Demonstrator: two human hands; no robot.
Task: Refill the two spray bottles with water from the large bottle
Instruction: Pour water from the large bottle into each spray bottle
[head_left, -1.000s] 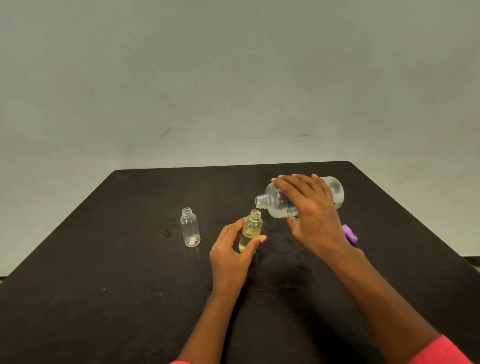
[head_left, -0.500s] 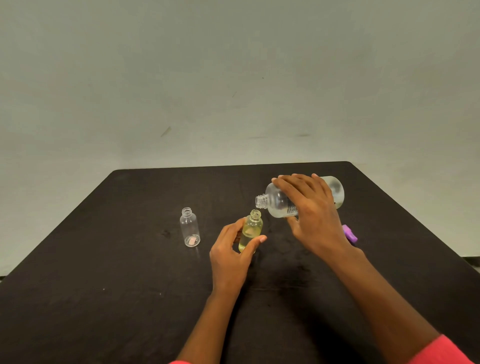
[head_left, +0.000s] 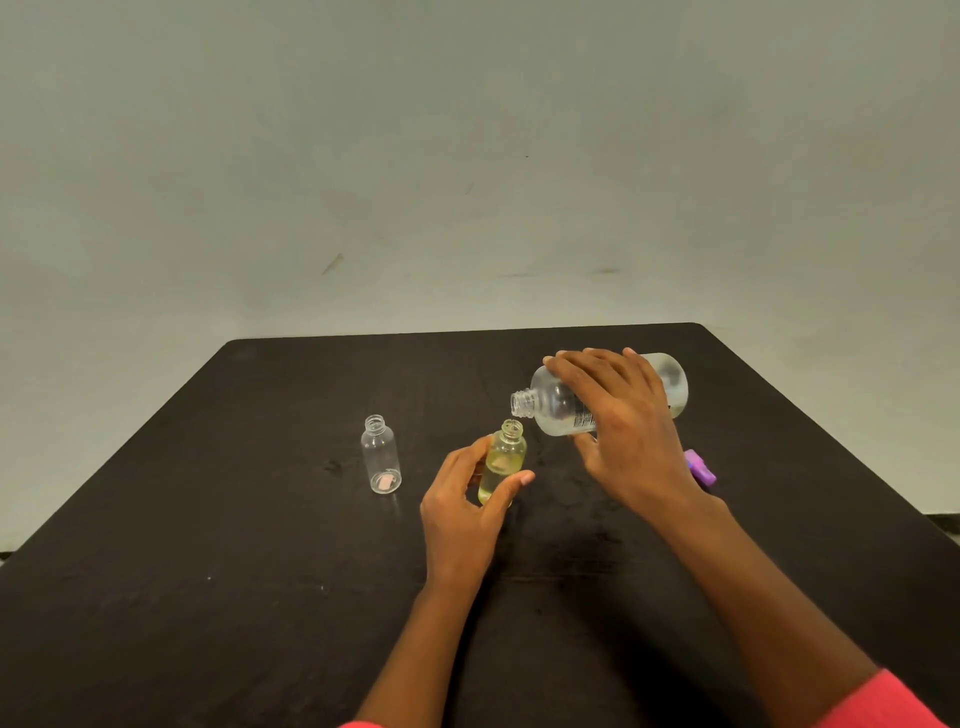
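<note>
Bottles number three on the dark table (head_left: 208, 597): one large bottle (head_left: 553, 402) and two small spray bottles, all with open necks and no tops on.

The right hand (head_left: 623, 431) grips the large bottle from above, fingers wrapped over its clear body and thumb beneath. It holds the bottle off the table, tipped almost onto its side with the threaded mouth pointing toward nine o'clock. Clear water lies along the lower side of the bottle. Whether any is running out of the mouth cannot be told.

The yellowish small bottle (head_left: 503, 457) stands upright near the middle of the table, holding pale yellow liquid well up its body. The left hand (head_left: 457, 514) steadies it, thumb and curled fingers pinching its lower half from the six o'clock side. Its mouth sits just under the large bottle's mouth, a little to the left of it, and the two mouths are close but not touching.

The clear small bottle (head_left: 381, 457) stands alone at nine o'clock from the yellowish one, apart from both hands. It looks empty apart from a pinkish patch at its base.

One purple cap (head_left: 700, 467) lies on the table at three o'clock from the yellowish bottle, partly hidden behind the right wrist.

Two pink sleeve edges show at the bottom of the view, the right sleeve (head_left: 883, 701) plainer than the left. A pale wall (head_left: 467, 156) rises at twelve o'clock behind the table.
</note>
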